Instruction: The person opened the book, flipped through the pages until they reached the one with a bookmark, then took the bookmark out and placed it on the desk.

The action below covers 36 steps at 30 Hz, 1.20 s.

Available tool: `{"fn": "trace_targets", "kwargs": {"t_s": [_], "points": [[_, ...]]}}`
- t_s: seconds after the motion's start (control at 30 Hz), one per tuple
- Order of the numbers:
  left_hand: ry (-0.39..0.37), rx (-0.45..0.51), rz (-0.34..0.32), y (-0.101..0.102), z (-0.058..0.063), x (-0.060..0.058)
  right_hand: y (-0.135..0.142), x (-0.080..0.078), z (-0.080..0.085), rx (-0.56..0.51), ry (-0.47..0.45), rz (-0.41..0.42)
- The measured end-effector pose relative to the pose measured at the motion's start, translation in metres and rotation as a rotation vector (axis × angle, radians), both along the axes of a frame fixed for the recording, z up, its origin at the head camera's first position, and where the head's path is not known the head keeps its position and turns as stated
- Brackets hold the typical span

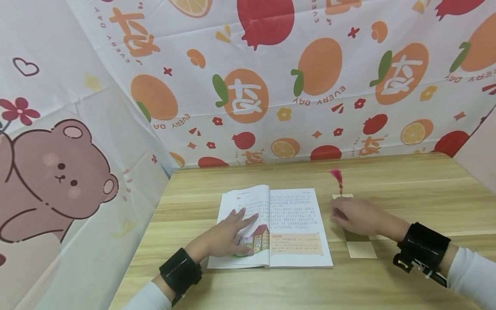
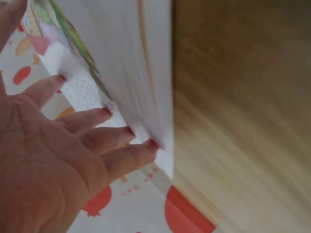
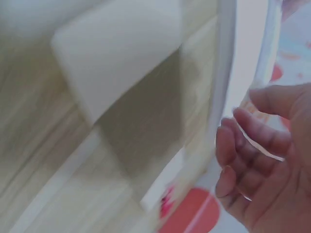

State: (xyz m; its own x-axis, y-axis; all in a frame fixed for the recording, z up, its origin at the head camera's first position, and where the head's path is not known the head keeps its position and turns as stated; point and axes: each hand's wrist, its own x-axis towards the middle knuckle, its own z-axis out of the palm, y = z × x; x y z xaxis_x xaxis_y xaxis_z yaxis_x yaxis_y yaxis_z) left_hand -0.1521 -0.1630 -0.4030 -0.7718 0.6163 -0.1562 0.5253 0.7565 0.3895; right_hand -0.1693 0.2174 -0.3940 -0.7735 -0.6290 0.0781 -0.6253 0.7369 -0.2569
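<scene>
An open book (image 1: 297,215) with printed text lies on the table. My left hand (image 1: 229,234) rests on its left page, fingers spread over the text and a coloured picture of a house (image 1: 261,239). In the left wrist view the fingertips touch the page. To the right of the book lies a pale, flat bookmark (image 1: 361,249) with a pink-red tassel (image 1: 337,176) at its far end. Over this bookmark hovers my right hand (image 1: 358,215), hiding its middle part. The right wrist view shows those fingers loosely curled with nothing between them, and the bookmark (image 3: 121,53) flat below, shaded.
The wooden table (image 1: 426,193) runs back to a fruit-printed cloth (image 1: 283,125). A bear-printed sheet (image 1: 58,172) hangs at the left. Each wrist wears a black band (image 1: 180,271).
</scene>
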Motion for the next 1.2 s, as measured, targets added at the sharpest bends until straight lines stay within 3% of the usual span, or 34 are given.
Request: {"fn": "trace_targets", "kwargs": {"t_s": [0.13, 0.27, 0.43, 0.73, 1.03, 1.2], "points": [[0.009, -0.040, -0.030, -0.003, 0.005, 0.015, -0.014, 0.018, 0.002, 0.004, 0.052, 0.085], [0.076, -0.115, -0.071, 0.000, 0.011, 0.030, -0.020, 0.033, -0.001, 0.069, -0.027, 0.145], [0.197, -0.191, -0.076, -0.001, 0.012, 0.041, -0.023, 0.040, -0.007, 0.105, -0.129, 0.132], [0.340, -0.293, 0.046, -0.016, 0.010, 0.049, -0.024, 0.038, -0.007, 0.123, -0.128, 0.103], [0.647, -0.233, -0.042, 0.005, 0.032, 0.053, -0.027, 0.040, -0.005, 0.120, -0.164, 0.095], [0.731, -0.202, -0.088, 0.024, 0.040, 0.050, -0.026, 0.041, -0.007, 0.113, -0.170, 0.094]]}}
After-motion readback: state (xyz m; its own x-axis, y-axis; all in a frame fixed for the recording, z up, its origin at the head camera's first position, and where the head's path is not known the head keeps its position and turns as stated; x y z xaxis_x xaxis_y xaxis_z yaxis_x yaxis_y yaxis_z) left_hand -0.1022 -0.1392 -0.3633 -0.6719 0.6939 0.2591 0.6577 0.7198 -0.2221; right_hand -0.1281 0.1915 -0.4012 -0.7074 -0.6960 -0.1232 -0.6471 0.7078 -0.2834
